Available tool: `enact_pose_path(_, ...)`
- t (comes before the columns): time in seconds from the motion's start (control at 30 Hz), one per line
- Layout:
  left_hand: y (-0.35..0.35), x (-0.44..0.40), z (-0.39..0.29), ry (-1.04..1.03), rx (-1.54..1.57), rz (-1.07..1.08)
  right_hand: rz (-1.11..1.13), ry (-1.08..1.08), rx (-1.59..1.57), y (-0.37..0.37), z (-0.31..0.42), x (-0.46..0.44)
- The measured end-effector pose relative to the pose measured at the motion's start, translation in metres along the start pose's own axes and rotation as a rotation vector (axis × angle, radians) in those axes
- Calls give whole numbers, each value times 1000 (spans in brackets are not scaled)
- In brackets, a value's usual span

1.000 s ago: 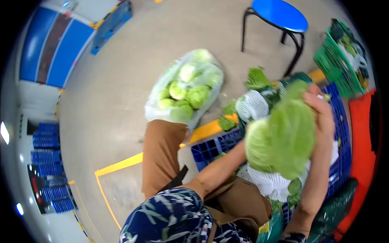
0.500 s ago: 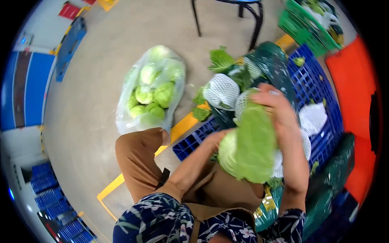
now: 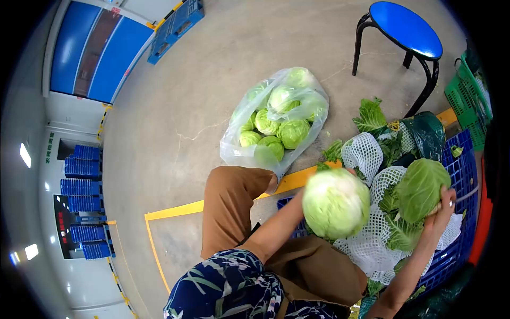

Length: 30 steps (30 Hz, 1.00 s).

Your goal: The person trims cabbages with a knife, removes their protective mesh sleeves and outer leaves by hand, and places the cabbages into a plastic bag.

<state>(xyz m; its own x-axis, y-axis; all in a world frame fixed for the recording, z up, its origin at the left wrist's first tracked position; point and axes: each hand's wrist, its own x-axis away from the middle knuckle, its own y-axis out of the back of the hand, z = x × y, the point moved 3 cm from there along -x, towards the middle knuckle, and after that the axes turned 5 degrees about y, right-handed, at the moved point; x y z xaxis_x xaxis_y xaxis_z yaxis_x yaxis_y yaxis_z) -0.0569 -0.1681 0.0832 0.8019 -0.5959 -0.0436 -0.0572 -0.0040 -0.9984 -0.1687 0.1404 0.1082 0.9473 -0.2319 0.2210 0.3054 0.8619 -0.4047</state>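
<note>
A round pale cabbage [image 3: 336, 203] is held up in front of me by my left hand [image 3: 348, 172], which is mostly hidden behind it. My right hand [image 3: 442, 204] holds a loose green cabbage leaf [image 3: 422, 189] over the pile at the right. Beneath lie white foam nets [image 3: 369, 242], more leaves [image 3: 402, 234] and a netted bundle [image 3: 362, 154]. A clear plastic bag [image 3: 239, 152] holding several cabbages [image 3: 293, 133] lies on the floor past my knee.
A blue plastic pallet [image 3: 465, 159] lies under the pile. Beyond are a blue-topped stool [image 3: 406, 29] and a green crate [image 3: 465, 98]. Yellow tape [image 3: 175, 211] marks the floor. Stacked blue crates [image 3: 82, 196] stand at the left wall.
The leaf has come away from the cabbage. My right hand has moved right with the leaf, and my left hand holds the cabbage apart from it. The view has shifted.
</note>
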Motion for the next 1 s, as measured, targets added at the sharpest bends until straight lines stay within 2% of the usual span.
enact_pose_path(0.1, 27, 45, -59, -344, -100, -266, 147, 48, 483, 61, 2, 12)
enact_pose_path(0.2, 85, 104, -135, -777, -201, -602, 188, -37, 1054, 93, 13, 46)
enact_pose_path(0.3, 119, 167, -185, -1038, -264, -783, 324, 48, 1356, 115, 5, 59)
enact_pose_path(0.33, 121, 180, -190, -1023, -304, -689, 305, 263, 1216, 136, -13, 66)
enact_pose_path(0.37, 138, 199, -200, -1039, -344, -808, 353, 261, 1265, 143, -18, 73)
enact_pose_path(0.4, 128, 202, -186, -997, -421, -1008, 332, 163, 1466, 143, -25, 73)
enact_pose_path(0.43, 137, 210, -192, -927, -402, -1036, 329, 370, 1497, 147, -35, 78)
enact_pose_path(0.47, 149, 213, -195, -885, -259, -1177, 324, 431, 1635, 157, -46, 79)
enact_pose_path(0.5, 160, 213, -201, -844, -118, -1324, 263, 298, 1747, 153, -46, 82)
enact_pose_path(0.6, 196, 233, -243, -607, -233, -1994, 250, 234, 1917, 127, -39, 73)
enact_pose_path(0.7, 192, 227, -267, -603, -406, -1889, 221, 285, 2002, 133, -47, 75)
enact_pose_path(0.8, 174, 208, -257, -601, -544, -1996, 249, 377, 2025, 122, -39, 69)
enact_pose_path(0.87, 174, 197, -259, -689, -687, -2013, 299, 471, 2066, 113, -22, 68)
enact_pose_path(0.93, 201, 198, -265, -812, -882, -2001, 357, 327, 1958, 117, -13, 62)
enact_pose_path(0.97, 175, 174, -243, -892, -1210, -2217, 383, 256, 1906, 115, -7, 57)
enact_pose_path(1.0, 151, 140, -211, -956, -1562, -2410, 356, 294, 1902, 106, 2, 52)
